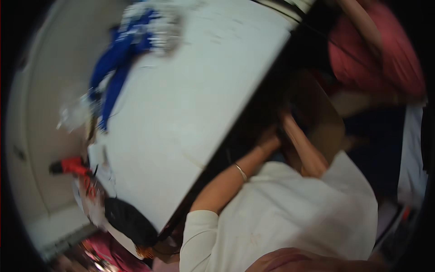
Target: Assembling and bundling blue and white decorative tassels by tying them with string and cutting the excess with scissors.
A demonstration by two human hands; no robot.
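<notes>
Both of my arms reach down past the edge of the white table (pixel 181 104) into a dark space on its right. My left hand (pixel 271 138) is low in the shadow, a bangle on its forearm. Just beyond it, my right hand (pixel 285 114) is close to a dark bluish shape that I cannot make out. A brown box-like thing (pixel 333 122), perhaps cardboard, stands beside the right forearm. Blur and darkness hide the fingers of both hands, so whether they hold anything does not show.
On the table's far left lie a blue and white bundle (pixel 136 41) and clear plastic (pixel 74 111). A red and black tool (pixel 70 166) and a black cloth-like item (pixel 129 222) are nearer. Another person in a pink top (pixel 376 50) is at the upper right.
</notes>
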